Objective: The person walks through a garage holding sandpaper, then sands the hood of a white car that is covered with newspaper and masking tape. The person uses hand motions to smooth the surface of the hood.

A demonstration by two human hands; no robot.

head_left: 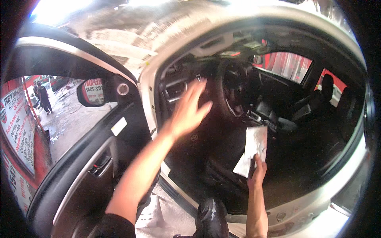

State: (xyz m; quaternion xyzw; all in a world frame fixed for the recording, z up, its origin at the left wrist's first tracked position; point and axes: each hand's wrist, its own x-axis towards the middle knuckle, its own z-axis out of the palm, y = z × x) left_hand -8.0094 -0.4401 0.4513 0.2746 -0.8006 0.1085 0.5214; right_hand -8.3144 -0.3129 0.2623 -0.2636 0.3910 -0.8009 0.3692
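Observation:
My left hand (pixel 188 109) reaches through the open doorway of a white car, fingers stretched out and thumb apart. It hangs in front of the dashboard's left end, near the air vent (pixel 175 91), slightly blurred; I cannot tell whether the fingertips touch anything. Left of the steering wheel (pixel 234 89), nothing shows in that palm. My right hand (pixel 258 169) is closed on a white, creased sheet (pixel 256 142), paper or plastic, held over the driver's seat area. Something dark shows beside the thumb, too unclear to name.
On the left the car door (pixel 99 158) stands open, with its side mirror (pixel 92 93) outside the window. The white sill (pixel 301 216) curves along the lower right. Black seats (pixel 309 113) fill the cabin's right. Beyond the window a person (pixel 43 97) stands near a printed sign (pixel 18 123).

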